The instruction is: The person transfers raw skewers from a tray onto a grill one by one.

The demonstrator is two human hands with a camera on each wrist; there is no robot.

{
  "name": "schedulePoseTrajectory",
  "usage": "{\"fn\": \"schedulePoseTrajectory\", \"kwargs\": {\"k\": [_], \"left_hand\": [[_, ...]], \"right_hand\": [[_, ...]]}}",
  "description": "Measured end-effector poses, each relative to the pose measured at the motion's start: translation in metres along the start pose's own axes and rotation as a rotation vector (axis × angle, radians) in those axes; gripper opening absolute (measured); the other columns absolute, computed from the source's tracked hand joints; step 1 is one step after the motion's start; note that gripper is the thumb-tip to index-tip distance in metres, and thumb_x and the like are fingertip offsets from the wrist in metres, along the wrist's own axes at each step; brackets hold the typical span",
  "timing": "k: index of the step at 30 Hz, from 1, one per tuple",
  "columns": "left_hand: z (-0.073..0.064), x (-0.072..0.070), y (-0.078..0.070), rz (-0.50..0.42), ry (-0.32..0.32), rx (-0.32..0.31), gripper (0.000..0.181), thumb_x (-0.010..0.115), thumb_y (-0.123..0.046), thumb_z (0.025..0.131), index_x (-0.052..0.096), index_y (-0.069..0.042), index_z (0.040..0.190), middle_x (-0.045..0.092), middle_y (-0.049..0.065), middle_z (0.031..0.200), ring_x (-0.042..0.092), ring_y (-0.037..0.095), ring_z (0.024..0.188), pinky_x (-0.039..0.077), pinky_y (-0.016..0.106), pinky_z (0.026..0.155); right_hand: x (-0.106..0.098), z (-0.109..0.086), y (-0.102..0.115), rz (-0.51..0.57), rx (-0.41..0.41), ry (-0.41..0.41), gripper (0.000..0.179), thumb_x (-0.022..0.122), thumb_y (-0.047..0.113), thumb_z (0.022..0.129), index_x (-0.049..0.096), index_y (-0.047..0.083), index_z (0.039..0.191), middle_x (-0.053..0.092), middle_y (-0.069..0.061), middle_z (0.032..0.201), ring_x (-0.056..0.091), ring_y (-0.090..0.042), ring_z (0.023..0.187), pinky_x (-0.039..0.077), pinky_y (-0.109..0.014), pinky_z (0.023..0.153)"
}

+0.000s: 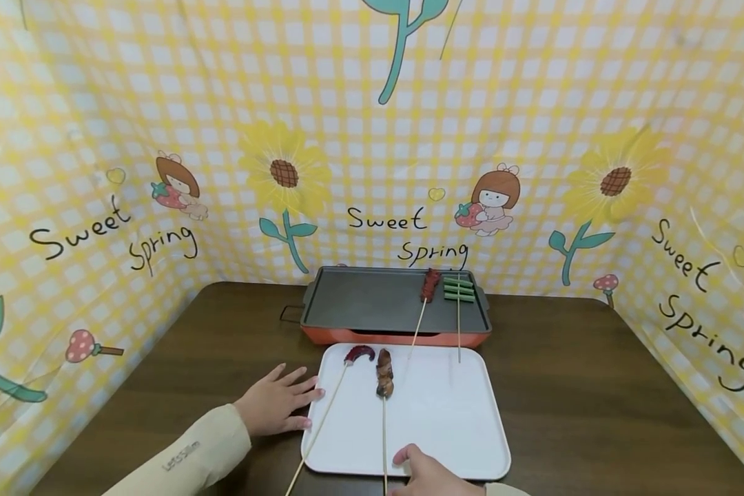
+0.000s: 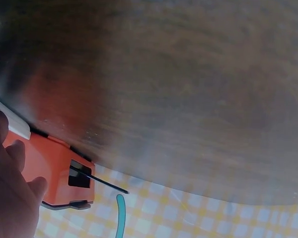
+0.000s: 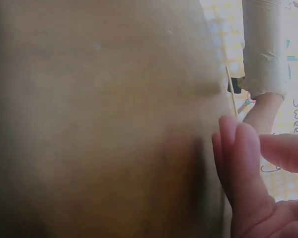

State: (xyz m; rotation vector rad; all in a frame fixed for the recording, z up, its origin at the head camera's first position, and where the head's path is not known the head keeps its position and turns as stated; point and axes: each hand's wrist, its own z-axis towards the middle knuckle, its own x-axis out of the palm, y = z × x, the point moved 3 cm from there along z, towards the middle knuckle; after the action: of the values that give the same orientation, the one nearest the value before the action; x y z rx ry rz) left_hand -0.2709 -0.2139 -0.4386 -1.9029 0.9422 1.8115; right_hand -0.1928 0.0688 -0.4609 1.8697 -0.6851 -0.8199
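Observation:
In the head view, my left hand (image 1: 275, 401) lies with spread fingers at the left edge of the white tray (image 1: 446, 413); in the left wrist view its fingers (image 2: 17, 153) show at the tray's corner. My right hand (image 1: 430, 472) is at the tray's front edge, thumb and fingers apart, just right of the stick of a browned meat skewer (image 1: 384, 375). In the right wrist view nothing shows gripped in the fingers (image 3: 246, 148). Left of the meat skewer lies a skewer with a dark red curled piece, like a tentacle (image 1: 361, 354), its stick overhanging the tray's front.
Behind the tray stands an electric griddle (image 1: 366, 303) with an orange base and a wire handle at left. On its right side lie a red meat skewer (image 1: 430, 286) and a skewer of green vegetable sticks (image 1: 459, 289), their sticks reaching over the tray. Checked cloth surrounds the table (image 1: 570, 399).

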Motion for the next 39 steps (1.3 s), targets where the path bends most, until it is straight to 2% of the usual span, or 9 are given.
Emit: {"fn": "schedulePoseTrajectory", "kwargs": {"k": [6, 12, 15, 21, 28, 34, 39], "left_hand": [[0.001, -0.003, 0.003, 0.006, -0.017, 0.001, 0.062, 0.039, -0.061, 0.094, 0.053, -0.022, 0.140, 0.051, 0.003, 0.141, 0.038, 0.032, 0.135, 0.029, 0.057, 0.104], [-0.001, 0.000, 0.004, -0.049, 0.000, -0.023, 0.061, 0.042, -0.059, 0.093, 0.052, -0.021, 0.140, 0.049, 0.004, 0.143, 0.037, 0.034, 0.135, 0.028, 0.059, 0.104], [-0.002, 0.000, 0.003, -0.064, 0.002, -0.026, 0.061, 0.044, -0.058, 0.093, 0.053, -0.021, 0.140, 0.049, 0.004, 0.143, 0.037, 0.034, 0.135, 0.028, 0.060, 0.104], [0.000, 0.000, -0.001, -0.068, 0.005, -0.022, 0.062, 0.040, -0.060, 0.094, 0.051, -0.021, 0.141, 0.048, 0.004, 0.144, 0.036, 0.034, 0.136, 0.027, 0.059, 0.105], [0.001, -0.001, -0.003, -0.066, 0.010, -0.019, 0.060, 0.044, -0.057, 0.093, 0.052, -0.021, 0.140, 0.049, 0.004, 0.143, 0.039, 0.034, 0.134, 0.028, 0.058, 0.104], [0.000, -0.001, -0.002, -0.077, 0.034, -0.028, 0.060, 0.044, -0.058, 0.093, 0.051, -0.022, 0.141, 0.048, 0.004, 0.144, 0.040, 0.034, 0.133, 0.030, 0.057, 0.104], [0.001, 0.002, 0.000, -0.074, 0.030, -0.029, 0.059, 0.045, -0.056, 0.093, 0.051, -0.022, 0.141, 0.048, 0.004, 0.144, 0.041, 0.034, 0.133, 0.030, 0.057, 0.103]], "right_hand": [[0.004, 0.004, 0.000, 0.006, 0.041, -0.002, 0.019, 0.063, 0.005, 0.088, 0.051, 0.002, 0.101, 0.054, -0.006, 0.081, 0.050, -0.014, 0.070, 0.043, -0.029, 0.069], [0.009, 0.008, 0.005, 0.007, -0.016, -0.025, 0.016, 0.063, 0.004, 0.085, 0.050, 0.001, 0.094, 0.050, -0.003, 0.074, 0.045, -0.009, 0.061, 0.037, -0.021, 0.059], [0.013, 0.010, 0.007, 0.040, -0.014, -0.016, 0.017, 0.062, 0.000, 0.081, 0.050, 0.002, 0.094, 0.048, -0.002, 0.071, 0.043, -0.007, 0.057, 0.036, -0.019, 0.056], [0.014, 0.011, 0.010, 0.049, -0.032, -0.007, 0.021, 0.058, -0.008, 0.073, 0.051, 0.002, 0.090, 0.046, -0.001, 0.067, 0.039, -0.007, 0.053, 0.035, -0.018, 0.054], [0.008, 0.009, 0.010, 0.011, -0.046, -0.023, 0.026, 0.063, -0.009, 0.071, 0.051, 0.002, 0.090, 0.048, -0.002, 0.067, 0.043, -0.008, 0.054, 0.037, -0.018, 0.054], [0.006, 0.010, 0.008, 0.045, -0.045, 0.021, 0.022, 0.061, -0.011, 0.074, 0.050, 0.003, 0.087, 0.044, 0.002, 0.060, 0.036, -0.003, 0.048, 0.031, -0.016, 0.050], [0.003, 0.007, 0.008, 0.053, -0.096, 0.060, 0.021, 0.061, -0.012, 0.075, 0.049, 0.004, 0.082, 0.040, 0.002, 0.062, 0.032, -0.007, 0.052, 0.028, -0.020, 0.054]]}}
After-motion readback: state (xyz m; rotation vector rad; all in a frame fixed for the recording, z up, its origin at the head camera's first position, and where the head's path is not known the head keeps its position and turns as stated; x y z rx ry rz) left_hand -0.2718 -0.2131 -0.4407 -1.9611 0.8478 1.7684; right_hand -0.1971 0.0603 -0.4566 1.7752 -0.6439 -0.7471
